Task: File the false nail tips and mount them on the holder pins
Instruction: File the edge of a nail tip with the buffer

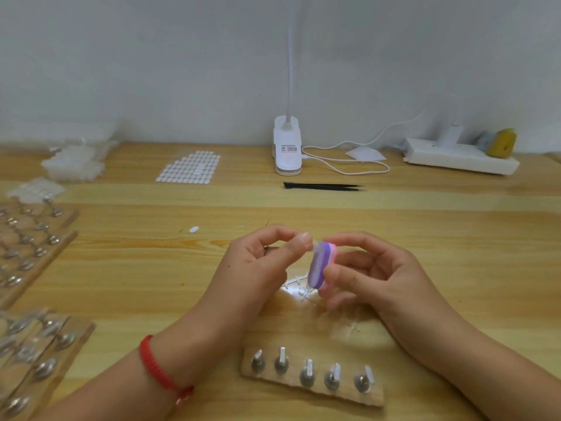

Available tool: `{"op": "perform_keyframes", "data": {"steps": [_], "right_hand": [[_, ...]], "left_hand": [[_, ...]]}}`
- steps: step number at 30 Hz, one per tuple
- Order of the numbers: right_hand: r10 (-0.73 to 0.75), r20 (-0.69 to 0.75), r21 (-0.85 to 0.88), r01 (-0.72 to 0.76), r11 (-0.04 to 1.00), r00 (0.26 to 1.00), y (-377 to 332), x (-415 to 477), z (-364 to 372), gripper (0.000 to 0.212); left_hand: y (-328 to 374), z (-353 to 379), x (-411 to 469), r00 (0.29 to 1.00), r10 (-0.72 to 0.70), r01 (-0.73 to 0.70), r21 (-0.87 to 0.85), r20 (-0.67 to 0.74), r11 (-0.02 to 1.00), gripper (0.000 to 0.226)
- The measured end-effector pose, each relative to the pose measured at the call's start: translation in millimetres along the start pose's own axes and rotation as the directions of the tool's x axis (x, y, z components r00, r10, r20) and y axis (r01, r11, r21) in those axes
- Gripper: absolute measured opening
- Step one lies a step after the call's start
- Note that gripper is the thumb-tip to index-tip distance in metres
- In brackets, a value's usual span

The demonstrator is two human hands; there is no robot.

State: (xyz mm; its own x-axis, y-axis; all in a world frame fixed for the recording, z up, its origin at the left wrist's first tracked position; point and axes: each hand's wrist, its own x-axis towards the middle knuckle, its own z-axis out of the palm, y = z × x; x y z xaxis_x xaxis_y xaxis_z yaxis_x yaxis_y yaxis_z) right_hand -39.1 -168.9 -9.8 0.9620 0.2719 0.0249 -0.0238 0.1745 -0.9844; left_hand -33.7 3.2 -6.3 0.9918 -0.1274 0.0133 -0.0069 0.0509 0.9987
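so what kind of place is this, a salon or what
Probably a small nail-craft workbench, not a salon: a wooden table with a five-pin holder strip, more pin strips at the left and a clip lamp; the left hand pinches a nail tip against the file in the right hand.

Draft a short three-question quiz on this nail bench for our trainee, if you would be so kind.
1. True or false: the right hand holds the file, and the left hand pinches a clear tip.
2. How many pins stand on the near holder? A three; B five; C seven.
3. Fill in: the black tool lying between the lamp and the file is a pair of ____.
Key: 1 true; 2 B; 3 tweezers.
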Motion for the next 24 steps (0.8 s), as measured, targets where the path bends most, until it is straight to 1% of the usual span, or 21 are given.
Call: {"op": "perform_keyframes", "data": {"steps": [2, 5, 9, 12, 13, 18, 22, 24], "right_hand": [[-0.011, -0.001, -0.007, 0.011, 1.000, 1.000, 0.4, 0.2, 0.4, 0.033], [-0.015, -0.085, 0.069, 0.021, 0.997, 0.996, 0.9, 1.8, -2.3, 0.034], [-0.005, -0.025, -0.039, 0.004, 0.999, 1.000, 1.3, 1.0, -0.3, 0.037], [-0.009, -0.080, 0.015, 0.011, 1.000, 0.997, 2.6, 1.6, -2.9, 0.038], [-0.002, -0.077, 0.020, 0.004, 1.000, 0.997, 2.6, 1.6, -3.3, 0.038], [0.017, 0.015, -0.060, -0.016, 0.998, 1.000, 2.8, 0.0, -1.4, 0.039], [-0.012, -0.048, 0.055, 0.014, 0.998, 0.999, 2.3, 2.7, -2.1, 0.034], [-0.017, -0.037, 0.045, 0.019, 0.999, 0.999, 2.1, 2.4, -2.5, 0.032]], "left_hand": [[-0.4, -0.6, 0.8, 1.000, 0.001, -0.001, 0.012, 0.011, 1.000, 0.017], [-0.1, -0.3, 0.4, 0.999, 0.006, -0.007, 0.029, 0.036, 1.000, 0.016], [0.0, -1.0, -0.2, 1.000, 0.002, -0.002, 0.020, 0.027, 1.000, 0.018], [-0.7, 0.7, -0.5, 0.998, 0.016, -0.019, 0.041, 0.066, 0.999, 0.017], [-1.0, 1.0, -0.6, 0.998, 0.021, -0.023, 0.041, 0.067, 0.999, 0.016], [-1.8, -0.9, 0.7, 1.000, 0.017, -0.017, -0.019, 0.001, 1.000, 0.018], [-1.9, 0.6, 0.7, 0.999, 0.032, -0.032, 0.004, 0.036, 0.999, 0.017], [-2.1, 0.6, 0.7, 0.998, 0.029, -0.029, 0.006, 0.047, 1.000, 0.016]]}}
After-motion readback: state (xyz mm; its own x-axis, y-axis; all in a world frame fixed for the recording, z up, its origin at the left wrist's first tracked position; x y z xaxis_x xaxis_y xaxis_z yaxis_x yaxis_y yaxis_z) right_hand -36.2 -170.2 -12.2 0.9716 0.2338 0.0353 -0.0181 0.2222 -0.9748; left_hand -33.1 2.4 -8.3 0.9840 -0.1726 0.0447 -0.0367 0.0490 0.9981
